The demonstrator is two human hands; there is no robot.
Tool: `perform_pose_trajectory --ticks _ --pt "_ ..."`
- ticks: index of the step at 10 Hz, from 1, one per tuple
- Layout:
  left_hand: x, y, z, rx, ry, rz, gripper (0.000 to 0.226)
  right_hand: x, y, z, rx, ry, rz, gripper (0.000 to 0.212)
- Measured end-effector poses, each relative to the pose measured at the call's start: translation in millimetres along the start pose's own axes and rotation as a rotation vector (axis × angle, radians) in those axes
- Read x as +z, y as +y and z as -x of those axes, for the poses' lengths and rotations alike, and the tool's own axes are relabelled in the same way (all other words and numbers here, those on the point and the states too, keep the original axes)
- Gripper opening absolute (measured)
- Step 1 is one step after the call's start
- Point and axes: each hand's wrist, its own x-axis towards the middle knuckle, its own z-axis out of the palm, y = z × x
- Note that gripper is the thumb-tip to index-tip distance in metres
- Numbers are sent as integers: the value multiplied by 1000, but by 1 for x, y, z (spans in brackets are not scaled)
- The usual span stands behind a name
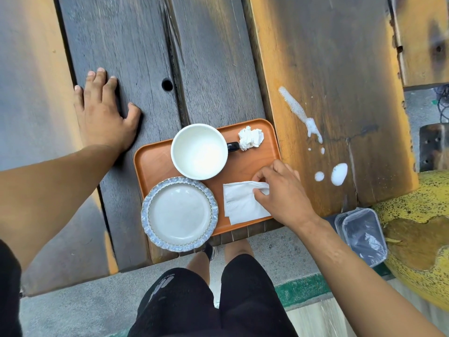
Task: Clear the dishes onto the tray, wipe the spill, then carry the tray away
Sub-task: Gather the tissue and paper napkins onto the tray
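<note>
Your right hand [281,190] fingers pinch the napkin [243,203] edge — spill [339,173] lies just right of them, streak running away; left hand [104,117] spread flat on desk [136,45], farther off.

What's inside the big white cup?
The cup on the tray looks empty, with only a white inside showing. Its bright glare could hide a thin film of liquid.
</note>
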Motion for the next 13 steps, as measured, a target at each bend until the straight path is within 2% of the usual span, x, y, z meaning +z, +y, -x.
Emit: perform_pose_trajectory --ticks 2,3,5,8,10,11,12,13 --pt "0 1 0 -5 10 9 66 -5 5 -3 0 -61 -112 10" --pt "0 1 0 -6 4 7 67 -7 7 -5 -7 -38 -189 6" --pt "1 0 0 -11 -1 7 67 -15 9 -6 73 -5 -448 11" --pt "1 0 0 -8 2 9 66 -24 7 -6 88 50 -649 14" --pt "1 1 0 -7 11 11 66 -24 12 -5 -52 315 -569 5" --pt "0 1 0 -6 13 13 66 -28 14 -4 -184 267 -510 6" --pt "0 1 0 -5 13 18 66 -30 16 -3 -185 212 -516 7" --pt "0 2 0 -5 4 13 66 -31 23 -5 -69 282 -599 9"
